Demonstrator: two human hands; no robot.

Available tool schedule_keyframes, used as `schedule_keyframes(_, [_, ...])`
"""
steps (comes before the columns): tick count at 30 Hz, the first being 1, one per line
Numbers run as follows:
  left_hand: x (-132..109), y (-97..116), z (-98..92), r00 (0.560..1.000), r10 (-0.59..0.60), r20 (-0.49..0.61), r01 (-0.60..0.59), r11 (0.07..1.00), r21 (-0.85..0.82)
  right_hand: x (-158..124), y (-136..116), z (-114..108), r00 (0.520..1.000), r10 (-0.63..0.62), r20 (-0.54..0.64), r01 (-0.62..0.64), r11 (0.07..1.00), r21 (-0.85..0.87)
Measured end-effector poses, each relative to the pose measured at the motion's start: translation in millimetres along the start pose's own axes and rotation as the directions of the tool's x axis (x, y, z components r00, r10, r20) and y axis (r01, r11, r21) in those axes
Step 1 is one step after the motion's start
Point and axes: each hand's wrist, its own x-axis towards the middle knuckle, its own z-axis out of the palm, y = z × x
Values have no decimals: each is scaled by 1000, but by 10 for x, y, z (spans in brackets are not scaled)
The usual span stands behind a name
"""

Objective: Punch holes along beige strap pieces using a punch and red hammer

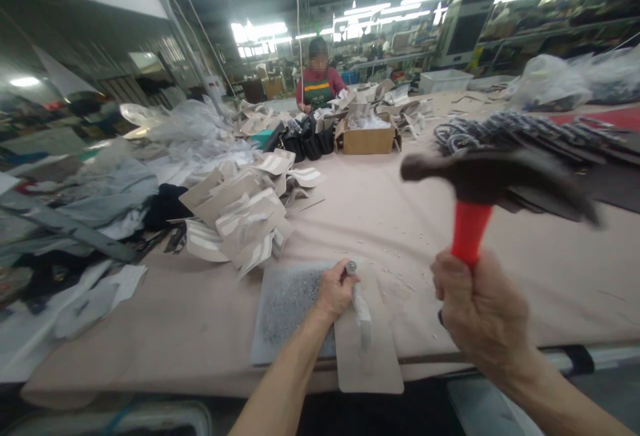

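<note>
Raised at the right, my right hand [483, 309] is closed round the red handle of a claw hammer [480, 176], whose dark head is smeared by motion. Lower down, my left hand [336, 291] pinches a short metal punch [351, 267] with a round top; its lower end is hidden by the fingers. Under the punch lies a flat beige panel [370, 363] with rounded corners and a clear plastic-like strip [363, 323] along its middle. The panel overlaps a worn, pitted grey board [287, 309] and hangs slightly past the table's front edge.
A heap of beige panels [245, 216] lies left on the covered table [200, 329]. Farther back stand a cardboard box [369, 139] and black bags [307, 143]. Corded dark pieces [530, 136] are piled right. A person [320, 83] works across the table. Small scraps lie near the panel.
</note>
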Motion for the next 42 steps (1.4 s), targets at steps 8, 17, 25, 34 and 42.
schedule_keyframes(8, [-1,-30,3,1000,1,4,-1,1000,-8,-294,575,442,839,59,540,157,926,-344])
schedule_keyframes(17, [29,-27,5,1000,-6,13,7,1000,-12,-362,928,769,906,28,423,176,883,-436])
schedule_keyframes(25, [52,-107,63,994,-94,-49,87,988,-125,-484,146,1004,589,-589,553,710,704,-7])
schedule_keyframes(34, [299,461,-497,869,-172,-464,-59,894,-443,-271,-204,901,845,-143,515,368,854,-367])
schedule_keyframes(42, [52,492,-505,944,-119,-307,10,942,-336,-296,-247,1082,861,188,473,-47,955,-293])
